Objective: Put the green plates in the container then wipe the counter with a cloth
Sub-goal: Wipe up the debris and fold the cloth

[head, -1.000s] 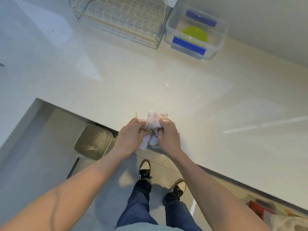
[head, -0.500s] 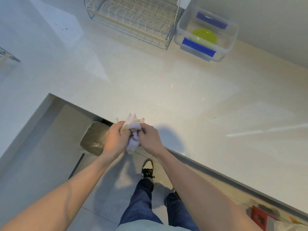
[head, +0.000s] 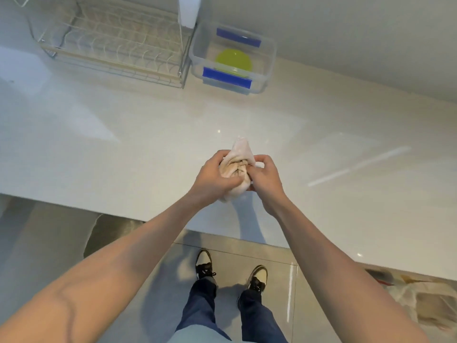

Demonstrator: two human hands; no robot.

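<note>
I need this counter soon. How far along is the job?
Done: the green plates lie in the container, and the dish rack looks empty. In hand: the left hand and right hand bunch the cloth above the counter. Left: the wiping itself.

A wide stretch of white counter [head: 321, 134] lies open across the middle and right of the frame. Along the top, a wire dish rack [head: 116, 45] and a clear container [head: 269, 58] just beside it block the back edge.
</note>
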